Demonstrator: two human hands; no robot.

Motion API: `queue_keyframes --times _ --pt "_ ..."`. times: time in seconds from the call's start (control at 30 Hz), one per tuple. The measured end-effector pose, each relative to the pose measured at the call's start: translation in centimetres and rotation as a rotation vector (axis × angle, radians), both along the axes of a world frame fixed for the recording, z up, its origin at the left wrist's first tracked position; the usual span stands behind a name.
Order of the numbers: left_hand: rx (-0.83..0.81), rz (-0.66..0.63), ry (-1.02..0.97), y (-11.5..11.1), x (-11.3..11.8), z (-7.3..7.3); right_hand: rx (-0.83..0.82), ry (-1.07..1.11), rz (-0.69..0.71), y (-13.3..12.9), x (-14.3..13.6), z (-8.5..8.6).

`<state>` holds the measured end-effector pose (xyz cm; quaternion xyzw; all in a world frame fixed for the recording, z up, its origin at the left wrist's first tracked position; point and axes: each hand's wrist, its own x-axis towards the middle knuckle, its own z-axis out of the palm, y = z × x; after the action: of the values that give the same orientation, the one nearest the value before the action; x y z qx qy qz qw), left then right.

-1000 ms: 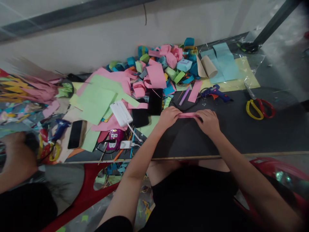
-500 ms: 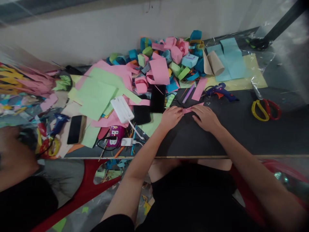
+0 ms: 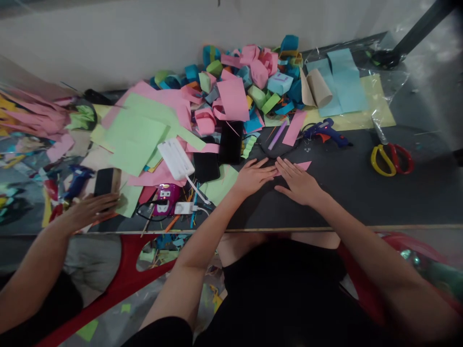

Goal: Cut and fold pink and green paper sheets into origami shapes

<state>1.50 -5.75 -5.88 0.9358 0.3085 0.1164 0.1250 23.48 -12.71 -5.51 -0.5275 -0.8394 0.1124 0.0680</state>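
A small pink paper piece (image 3: 304, 166) lies on the dark table, mostly covered by my fingers, with one pointed end showing at the right. My left hand (image 3: 255, 177) rests flat at its left side, fingers stretched out. Over its middle lies my right hand (image 3: 295, 180), fingers extended and thumb apart, pressing the paper down. The two hands' fingertips meet or nearly meet. Just behind them are a purple stick (image 3: 278, 136), a pink paper strip (image 3: 294, 127) and a blue glue gun (image 3: 330, 132).
Folded paper pieces (image 3: 258, 72) are heaped at the back. Scissors (image 3: 392, 159) lie to the right, a cardboard tube (image 3: 319, 87) behind. Left are green sheets (image 3: 137, 140), a white power bank (image 3: 176, 159) and a black phone (image 3: 231, 142). A co-worker's hand (image 3: 88, 209) touches another phone (image 3: 104, 182).
My hands have flattened over the pink paper, the right sliding slightly closer to the left. The co-worker's hand has reached in to the phone. The view has shifted slightly.
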Motion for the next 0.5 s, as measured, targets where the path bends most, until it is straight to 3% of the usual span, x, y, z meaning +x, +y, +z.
queue_keyframes --times 0.3,0.5 --pt "0.047 0.179 -0.043 -0.2 -1.7 0.0 -0.049 -0.016 -0.202 -1.6 4.7 0.5" --pt "0.030 0.139 -0.032 0.2 -1.9 0.9 0.087 0.006 -0.252 -1.3 3.7 1.0"
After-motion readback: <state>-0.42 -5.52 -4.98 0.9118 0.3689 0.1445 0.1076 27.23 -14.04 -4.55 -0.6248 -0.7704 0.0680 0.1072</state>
